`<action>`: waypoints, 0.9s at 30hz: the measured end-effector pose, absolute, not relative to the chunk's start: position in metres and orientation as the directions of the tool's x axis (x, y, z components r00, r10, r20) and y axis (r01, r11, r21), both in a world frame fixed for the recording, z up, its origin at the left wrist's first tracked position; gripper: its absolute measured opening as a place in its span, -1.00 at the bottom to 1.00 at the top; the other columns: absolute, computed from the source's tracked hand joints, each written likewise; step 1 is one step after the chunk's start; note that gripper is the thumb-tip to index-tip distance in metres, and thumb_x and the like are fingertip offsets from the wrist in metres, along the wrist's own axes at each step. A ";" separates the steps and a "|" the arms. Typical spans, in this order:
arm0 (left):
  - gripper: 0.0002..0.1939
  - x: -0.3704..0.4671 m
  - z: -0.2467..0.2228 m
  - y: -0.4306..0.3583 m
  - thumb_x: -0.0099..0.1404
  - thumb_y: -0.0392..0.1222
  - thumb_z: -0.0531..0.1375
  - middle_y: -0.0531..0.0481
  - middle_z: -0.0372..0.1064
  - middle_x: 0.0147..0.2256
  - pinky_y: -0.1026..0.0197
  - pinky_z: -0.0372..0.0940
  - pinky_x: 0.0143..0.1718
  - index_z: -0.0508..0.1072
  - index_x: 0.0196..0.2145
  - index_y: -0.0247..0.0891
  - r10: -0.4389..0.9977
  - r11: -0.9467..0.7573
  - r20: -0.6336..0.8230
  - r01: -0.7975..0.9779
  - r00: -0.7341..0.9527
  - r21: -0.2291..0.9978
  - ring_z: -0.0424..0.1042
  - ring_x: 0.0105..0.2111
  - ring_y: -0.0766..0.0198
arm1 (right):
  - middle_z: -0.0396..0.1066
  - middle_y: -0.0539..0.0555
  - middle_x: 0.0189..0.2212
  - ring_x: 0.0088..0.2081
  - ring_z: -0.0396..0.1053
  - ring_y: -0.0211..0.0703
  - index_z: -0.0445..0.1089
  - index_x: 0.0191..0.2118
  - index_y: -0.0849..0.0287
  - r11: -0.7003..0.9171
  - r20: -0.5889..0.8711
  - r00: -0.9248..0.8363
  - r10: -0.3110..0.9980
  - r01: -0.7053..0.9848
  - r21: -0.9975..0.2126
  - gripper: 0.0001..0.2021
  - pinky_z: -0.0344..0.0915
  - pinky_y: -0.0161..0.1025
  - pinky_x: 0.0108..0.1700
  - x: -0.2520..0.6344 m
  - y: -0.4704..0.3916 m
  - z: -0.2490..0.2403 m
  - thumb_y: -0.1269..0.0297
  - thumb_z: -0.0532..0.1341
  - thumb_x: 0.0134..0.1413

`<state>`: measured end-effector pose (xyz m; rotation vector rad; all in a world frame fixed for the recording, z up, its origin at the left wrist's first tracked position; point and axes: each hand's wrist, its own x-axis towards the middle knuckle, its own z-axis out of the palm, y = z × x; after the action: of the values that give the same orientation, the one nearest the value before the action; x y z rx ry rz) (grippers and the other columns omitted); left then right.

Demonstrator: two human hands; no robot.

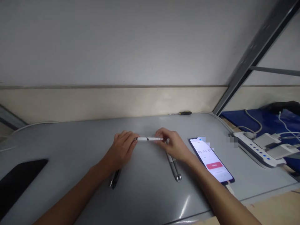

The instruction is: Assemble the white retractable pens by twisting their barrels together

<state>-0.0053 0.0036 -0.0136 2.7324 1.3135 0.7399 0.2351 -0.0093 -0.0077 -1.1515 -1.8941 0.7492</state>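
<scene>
A white pen with a dark band near its middle is held level above the grey table. My left hand pinches its left end, and the fingers of my right hand close on its right end. Below my right hand lie two pens side by side, white and grey with silver tips, their upper parts hidden by the hand. Beneath my left wrist, dark pens rest on the table, partly covered.
A phone showing a timer lies right of my right forearm, a cable at its lower end. Beyond it sits a white power strip with plugged-in chargers. A screwdriver lies by the wall. At far left is a black flat object.
</scene>
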 end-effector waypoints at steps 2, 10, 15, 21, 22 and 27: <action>-0.68 -0.005 -0.013 0.003 0.47 -0.14 -0.13 -0.03 0.41 -0.26 0.08 0.07 -0.19 0.39 -0.13 -0.21 0.742 -0.644 0.405 0.734 0.534 0.214 0.30 -0.25 0.17 | 0.30 -0.04 -0.54 -0.48 0.22 -0.27 0.39 -0.37 0.18 0.395 0.290 -0.279 0.915 0.476 -0.786 -0.74 0.12 -0.31 -0.39 0.235 -0.009 -0.008 0.15 0.12 0.27; -0.70 -0.005 -0.012 0.003 0.49 -0.15 -0.12 -0.03 0.39 -0.27 0.09 0.06 -0.19 0.38 -0.11 -0.19 0.718 -0.666 0.416 0.724 0.558 0.180 0.28 -0.25 0.16 | 0.34 -0.03 -0.48 -0.44 0.24 -0.27 0.40 -0.27 0.16 0.437 0.313 -0.329 0.891 0.441 -0.784 -0.85 0.13 -0.31 -0.38 0.235 -0.009 -0.009 0.20 0.17 0.21; -0.71 -0.005 -0.014 0.004 0.48 -0.15 -0.11 -0.01 0.39 -0.27 0.09 0.06 -0.19 0.39 -0.12 -0.19 0.709 -0.672 0.431 0.719 0.558 0.176 0.29 -0.26 0.16 | 0.29 -0.06 -0.51 -0.47 0.21 -0.28 0.38 -0.21 0.16 0.421 0.319 -0.290 0.903 0.439 -0.794 -0.83 0.12 -0.32 -0.40 0.235 -0.008 -0.010 0.17 0.20 0.19; -0.69 -0.008 -0.012 0.005 0.48 -0.15 -0.13 -0.05 0.40 -0.25 0.08 0.07 -0.19 0.38 -0.12 -0.22 0.714 -0.671 0.416 0.721 0.563 0.174 0.29 -0.23 0.13 | 0.34 -0.03 -0.51 -0.46 0.24 -0.28 0.41 -0.33 0.17 0.429 0.312 -0.306 0.900 0.484 -0.763 -0.79 0.13 -0.32 -0.39 0.235 -0.008 -0.011 0.19 0.14 0.25; -0.69 -0.008 -0.012 0.006 0.48 -0.15 -0.13 -0.05 0.40 -0.25 0.08 0.08 -0.18 0.38 -0.11 -0.22 0.714 -0.671 0.415 0.719 0.563 0.179 0.29 -0.23 0.13 | 0.36 -0.03 -0.51 -0.46 0.25 -0.28 0.43 -0.31 0.17 0.425 0.305 -0.307 0.901 0.490 -0.761 -0.77 0.13 -0.32 -0.39 0.235 -0.008 -0.011 0.17 0.12 0.27; -0.68 -0.011 -0.011 0.007 0.48 -0.14 -0.13 -0.06 0.39 -0.24 0.07 0.10 -0.16 0.38 -0.10 -0.24 0.722 -0.666 0.411 0.720 0.557 0.196 0.30 -0.21 0.13 | 0.40 -0.02 -0.43 -0.41 0.32 -0.24 0.37 0.02 0.12 0.470 0.355 -0.326 0.876 0.414 -0.779 -0.68 0.24 -0.31 -0.32 0.235 -0.008 -0.012 0.20 0.26 0.15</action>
<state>-0.0105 0.0070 -0.0106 2.7670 1.2812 0.7343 0.2348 -0.0077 -0.0121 -1.0749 -1.9266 0.7385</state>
